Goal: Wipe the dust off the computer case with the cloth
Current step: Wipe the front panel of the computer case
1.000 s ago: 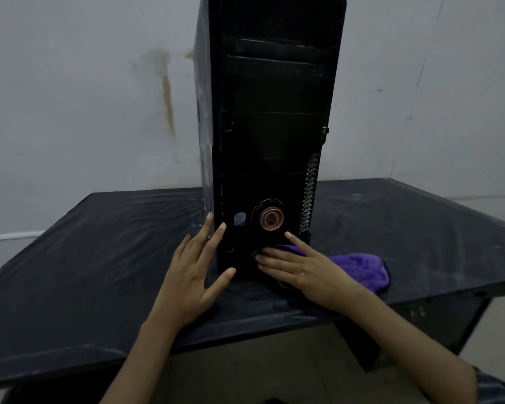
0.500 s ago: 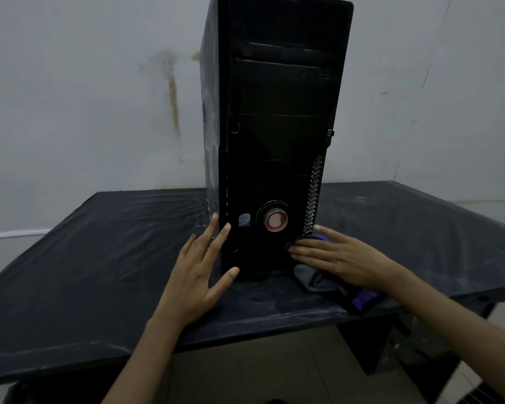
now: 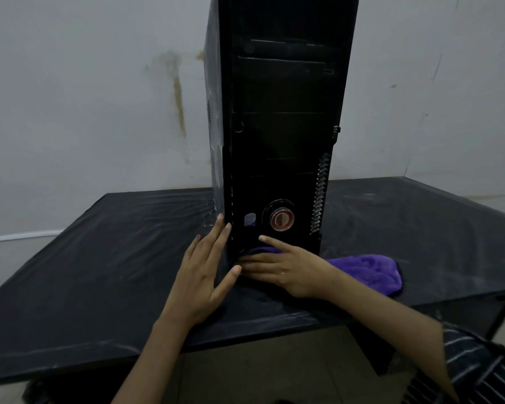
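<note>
A tall black computer case (image 3: 280, 118) stands upright on the black table (image 3: 99, 272), its front panel with a round red-ringed button facing me. My left hand (image 3: 204, 275) rests flat, fingers spread, against the case's lower left front edge. My right hand (image 3: 286, 269) presses a purple cloth (image 3: 368, 269) against the bottom of the front panel. Most of the cloth trails to the right on the table; the part under my fingers is largely hidden.
A white wall with a brown stain (image 3: 178, 97) rises behind the table. The table's near edge (image 3: 245, 330) runs just below my wrists. A dark table leg (image 3: 370, 351) stands under the right side. Dust streaks mark the tabletop at right.
My right hand has slid with the cloth from the case's lower right corner back leftwards across the bottom of the front panel. My left hand has stayed in place.
</note>
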